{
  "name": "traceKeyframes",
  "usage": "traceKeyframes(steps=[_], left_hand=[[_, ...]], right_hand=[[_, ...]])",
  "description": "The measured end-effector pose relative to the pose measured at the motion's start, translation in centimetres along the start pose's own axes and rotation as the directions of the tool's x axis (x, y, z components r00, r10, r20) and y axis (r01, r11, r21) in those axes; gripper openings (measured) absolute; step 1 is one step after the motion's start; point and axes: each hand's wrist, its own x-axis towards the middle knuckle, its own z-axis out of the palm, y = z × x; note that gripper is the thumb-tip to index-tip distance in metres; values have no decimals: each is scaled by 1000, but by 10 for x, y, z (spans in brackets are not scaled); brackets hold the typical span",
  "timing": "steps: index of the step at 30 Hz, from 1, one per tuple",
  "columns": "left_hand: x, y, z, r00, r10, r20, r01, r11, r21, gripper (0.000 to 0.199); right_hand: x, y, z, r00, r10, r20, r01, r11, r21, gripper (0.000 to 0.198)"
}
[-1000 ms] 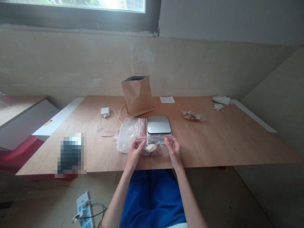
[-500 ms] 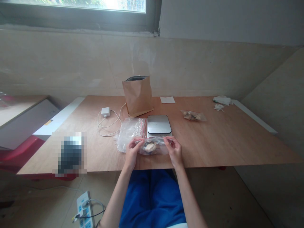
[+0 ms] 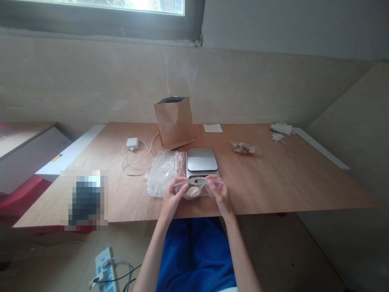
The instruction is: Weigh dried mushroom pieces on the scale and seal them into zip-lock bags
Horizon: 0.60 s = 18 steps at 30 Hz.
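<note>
A clear zip-lock bag [image 3: 194, 190] with pale, dried-looking pieces inside is held between my two hands near the table's front edge. My left hand [image 3: 175, 192] pinches the left end of its top edge, and my right hand [image 3: 219, 190] pinches the right end. Between them the bag's mouth bows apart a little. Just behind the bag stands a kitchen scale [image 3: 202, 159] with a bare silver plate. Several flat clear zip-lock bags [image 3: 162, 172] lie in a pile left of the scale, close to my left hand.
An upright brown paper pouch [image 3: 174, 123] with an open top stands behind the scale. A filled bag [image 3: 245, 148] lies to the right. A white charger [image 3: 132, 143] with its cable is at left. Crumpled tissue [image 3: 281, 129] and a white card [image 3: 212, 128] lie farther back.
My hands have drawn slightly closer together. The bag's top edge, straight before, now bows into a small gap. The whole view has shifted a little.
</note>
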Motion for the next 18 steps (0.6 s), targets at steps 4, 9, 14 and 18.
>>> traceKeyframes(steps=[4,9,14,18], left_hand=[[0,-9,5,998,-52,-35,49,995,-84,22],[1,-14,6,993,-103,-50,94,984,-150,24],[0,-2,6,988,-113,-109,97,985,-139,21],[-3,10,6,992,-88,-87,81,994,-76,20]], right_hand=[[0,1,0,1000,-17,-12,16,998,-54,19],[-1,-1,0,997,-48,-65,43,996,-75,15],[-2,-9,0,994,-94,-53,87,990,-108,14],[-3,-16,0,986,-157,-61,149,981,-127,11]])
